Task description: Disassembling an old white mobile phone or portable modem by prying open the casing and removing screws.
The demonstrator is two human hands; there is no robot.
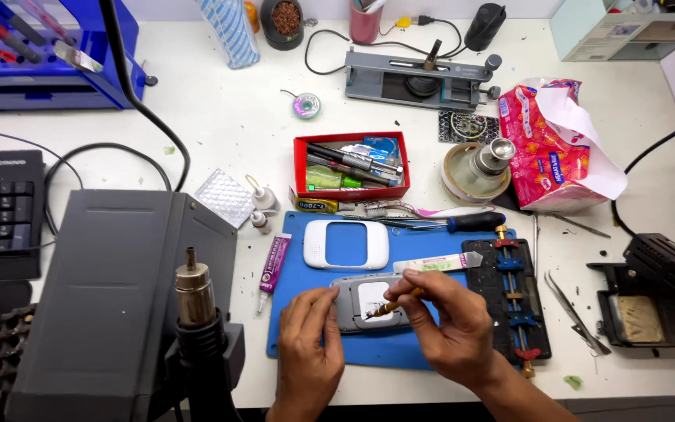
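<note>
While the left hand (308, 337) steadies a grey device (369, 303) on the blue mat (423, 234), right hand (447, 320) fingers pinch a yellow-handled tool (384, 308) on its white label; a pink tissue pack (552, 148) lies at two o'clock, a red box (351, 166) at twelve.

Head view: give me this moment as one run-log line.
left hand: steadies grey device | right hand: holds small screwdriver, tip on device | surface: blue mat | nearby: white cover

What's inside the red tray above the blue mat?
The red tray holds dark-handled screwdrivers, a green tube and blue packets. Anything beneath that pile is covered.
</note>
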